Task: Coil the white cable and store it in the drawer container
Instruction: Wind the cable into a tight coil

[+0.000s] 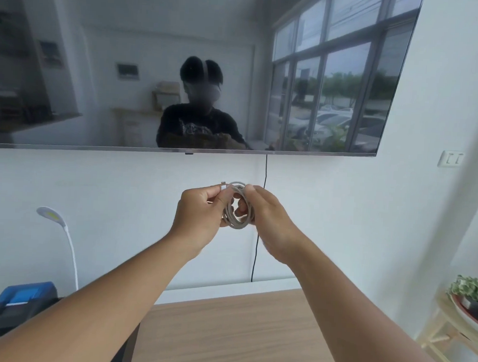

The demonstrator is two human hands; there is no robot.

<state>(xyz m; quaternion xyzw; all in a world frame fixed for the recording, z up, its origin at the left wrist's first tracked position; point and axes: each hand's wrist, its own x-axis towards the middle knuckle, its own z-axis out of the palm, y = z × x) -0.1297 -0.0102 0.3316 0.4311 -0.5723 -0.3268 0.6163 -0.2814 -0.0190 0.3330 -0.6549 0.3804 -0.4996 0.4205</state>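
Note:
The white cable (pixel 239 219) is wound into a small round coil, held up in the air in front of the wall below the screen. My left hand (pixel 199 220) grips the coil's left side, and its thumb and forefinger pinch the plug end, which sticks out at the top. My right hand (pixel 269 219) holds the coil's right side, fingers curled over the top of the loops. No drawer container is in view.
A wooden table top (pixel 237 334) lies below my arms. A large dark wall screen (pixel 183 65) hangs above, with a black cord (pixel 257 238) dropping behind my hands. A blue-and-black printer (pixel 14 307) and a white gooseneck lamp (pixel 61 231) stand at left, a potted plant (pixel 471 290) on a stand at right.

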